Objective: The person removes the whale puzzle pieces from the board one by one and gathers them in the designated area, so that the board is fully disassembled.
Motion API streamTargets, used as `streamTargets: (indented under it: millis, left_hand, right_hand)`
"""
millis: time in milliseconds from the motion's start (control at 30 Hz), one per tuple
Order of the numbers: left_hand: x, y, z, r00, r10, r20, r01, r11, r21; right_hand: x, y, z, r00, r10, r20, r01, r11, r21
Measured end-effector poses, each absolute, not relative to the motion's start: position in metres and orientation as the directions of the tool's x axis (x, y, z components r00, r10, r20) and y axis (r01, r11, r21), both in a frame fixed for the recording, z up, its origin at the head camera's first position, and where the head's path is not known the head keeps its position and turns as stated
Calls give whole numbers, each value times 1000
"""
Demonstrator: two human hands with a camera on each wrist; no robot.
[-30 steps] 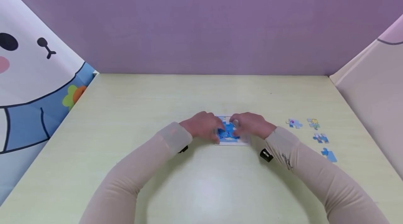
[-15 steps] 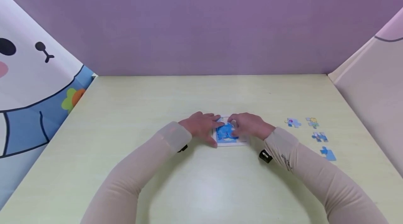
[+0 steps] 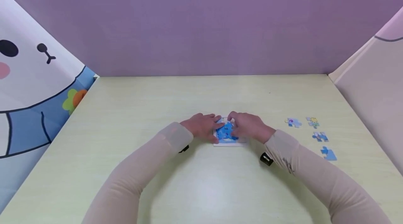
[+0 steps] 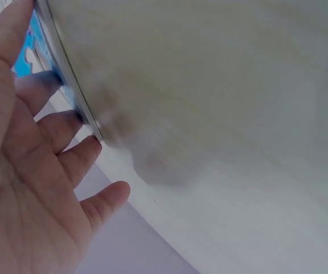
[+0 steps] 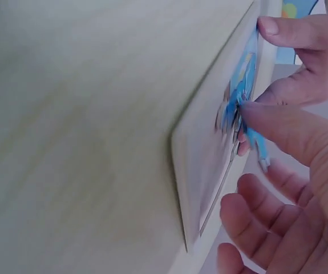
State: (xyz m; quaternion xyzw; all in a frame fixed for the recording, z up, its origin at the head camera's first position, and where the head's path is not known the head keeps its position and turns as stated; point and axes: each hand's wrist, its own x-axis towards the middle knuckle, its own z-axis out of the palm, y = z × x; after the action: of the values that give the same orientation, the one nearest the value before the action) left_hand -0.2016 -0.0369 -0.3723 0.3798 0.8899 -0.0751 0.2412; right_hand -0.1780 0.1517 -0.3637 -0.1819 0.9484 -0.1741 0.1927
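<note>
A small jigsaw puzzle board (image 3: 226, 145) with a pale frame and a blue picture lies at the middle of the table. Along its left side rests my left hand (image 3: 203, 126), fingers spread across the frame and the thumb near the front corner. The left wrist view shows the fingertips (image 4: 86, 149) at the board's edge. My right hand (image 3: 251, 126) is over the board's right part. In the right wrist view its thumb (image 5: 266, 121) and fingers pinch a blue jigsaw piece (image 5: 259, 151), tilted above the picture. That hand covers the board's right side in the head view.
Several loose jigsaw pieces lie to the right: a purple-blue one with a swirl (image 3: 294, 122), one with a yellow sun (image 3: 313, 122), a blue-and-white one (image 3: 320, 136) and a blue corner piece (image 3: 329, 153). A purple wall (image 3: 201, 24) stands behind the table.
My left hand has drawn back slightly from the picture and spread its fingers on the board's left side. My right hand stays over the right part, its fingers shifting slightly.
</note>
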Motion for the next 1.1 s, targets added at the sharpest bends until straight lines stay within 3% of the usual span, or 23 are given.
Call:
streamTargets:
  millis: [400, 833, 1100]
  left_hand:
    - [-203, -36, -370, -588, 646, -486, 726, 687, 34]
    - [-203, -35, -370, -602, 624, -499, 694, 718, 61]
    - [-201, -38, -372, -603, 639, -478, 668, 731, 135]
  right_hand:
    - [-174, 150, -364, -886, -412, -212, -223, 780, -584]
    - [-172, 156, -366, -901, -391, -188, -188, 742, -643]
    - [-164, 163, -375, -898, -423, -122, -206, 648, -733]
